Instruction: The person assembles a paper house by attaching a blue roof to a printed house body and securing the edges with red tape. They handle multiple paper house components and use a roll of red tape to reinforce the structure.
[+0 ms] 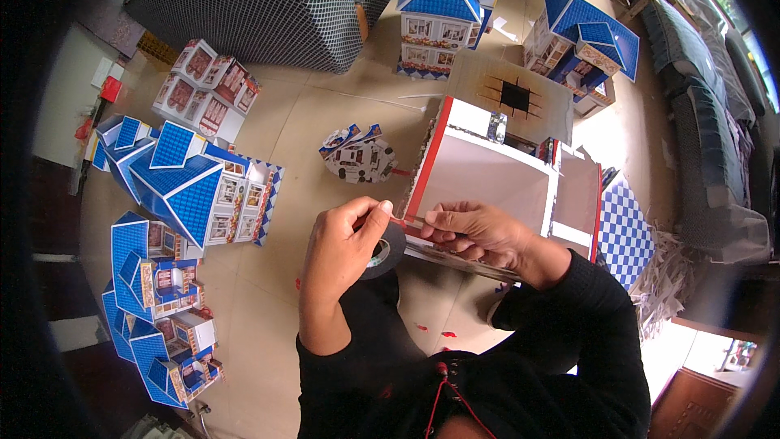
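Observation:
My left hand (348, 242) pinches the end of a narrow red strip (396, 220), seemingly tape, between thumb and forefinger. A dark tape roll (390, 256) with a pale core sits against its fingers, partly covered by them. Opposite it, my right hand (466, 228) has thumb and forefinger closed on a thin, narrow piece (415, 218) near that strip; what it is cannot be made out. Both hands are over the near left corner of a white cardboard box (487, 171), which shows its bare inside. Red tape (431, 155) runs along the box's left edge.
Blue-roofed cardboard model houses (177, 189) stand on the left, with others (442, 18) at the back. A brown board with a square hole (515, 96) lies beyond the box. Printed cutouts (359, 155) are on the tiled floor. Paper scraps (664, 280) are heaped at right, near a sofa (701, 122).

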The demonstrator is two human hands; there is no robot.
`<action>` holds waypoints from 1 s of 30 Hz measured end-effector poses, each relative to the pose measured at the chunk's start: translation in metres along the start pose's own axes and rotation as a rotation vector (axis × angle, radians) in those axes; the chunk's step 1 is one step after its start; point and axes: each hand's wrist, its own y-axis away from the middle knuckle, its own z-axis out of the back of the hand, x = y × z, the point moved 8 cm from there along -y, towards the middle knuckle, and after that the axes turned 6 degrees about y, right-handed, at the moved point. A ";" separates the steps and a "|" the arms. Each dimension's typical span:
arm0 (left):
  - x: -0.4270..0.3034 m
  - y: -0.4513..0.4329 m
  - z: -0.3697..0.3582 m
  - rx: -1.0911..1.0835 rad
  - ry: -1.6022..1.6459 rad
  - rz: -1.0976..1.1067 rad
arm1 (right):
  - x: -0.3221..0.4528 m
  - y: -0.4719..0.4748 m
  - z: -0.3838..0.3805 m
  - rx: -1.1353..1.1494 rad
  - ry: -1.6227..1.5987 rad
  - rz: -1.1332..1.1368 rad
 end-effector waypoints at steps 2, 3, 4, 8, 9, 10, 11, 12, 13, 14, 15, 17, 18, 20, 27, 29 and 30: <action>0.001 0.000 -0.001 0.004 0.023 0.020 | 0.000 0.001 0.001 -0.013 0.018 0.016; 0.002 0.000 -0.001 0.005 0.033 0.030 | 0.000 0.001 0.001 -0.024 0.019 0.029; 0.002 0.000 -0.002 0.017 0.052 0.016 | 0.001 0.002 0.001 -0.036 0.020 0.043; 0.001 0.000 -0.006 0.072 0.091 0.033 | 0.003 0.006 -0.003 -0.076 0.096 0.058; 0.002 0.000 -0.007 0.087 0.094 0.055 | 0.001 0.006 -0.004 -0.067 0.107 0.053; 0.001 0.000 -0.007 0.084 0.089 0.050 | 0.001 0.007 -0.004 -0.058 0.118 0.048; 0.000 -0.001 -0.008 0.081 0.085 0.045 | 0.001 0.008 -0.005 -0.053 0.118 0.039; 0.001 -0.001 -0.008 0.075 0.080 0.043 | 0.000 0.009 -0.006 -0.044 0.118 0.027; 0.000 -0.001 -0.007 0.071 0.066 0.038 | -0.001 0.010 -0.007 -0.036 0.119 0.016; -0.002 0.000 -0.007 0.067 0.051 0.033 | 0.001 0.010 -0.006 -0.056 0.175 0.036; -0.003 0.000 -0.007 0.062 0.036 0.028 | 0.002 0.010 -0.004 -0.076 0.231 0.056; -0.004 0.000 -0.006 0.048 0.019 0.010 | 0.012 0.011 -0.001 -0.169 0.514 0.252; -0.004 0.000 -0.005 0.041 0.011 0.000 | 0.019 0.014 -0.004 -0.243 0.740 0.429; -0.007 0.000 -0.005 0.005 -0.065 -0.055 | 0.026 0.021 -0.010 -0.332 1.028 0.576; -0.019 0.004 -0.004 -0.081 -0.235 -0.127 | 0.021 0.015 -0.003 -0.273 0.806 0.387; -0.020 0.005 -0.003 -0.107 -0.263 -0.117 | 0.026 0.020 -0.007 -0.296 0.897 0.415; -0.020 0.005 -0.003 -0.120 -0.277 -0.113 | 0.032 0.025 -0.014 -0.329 1.040 0.458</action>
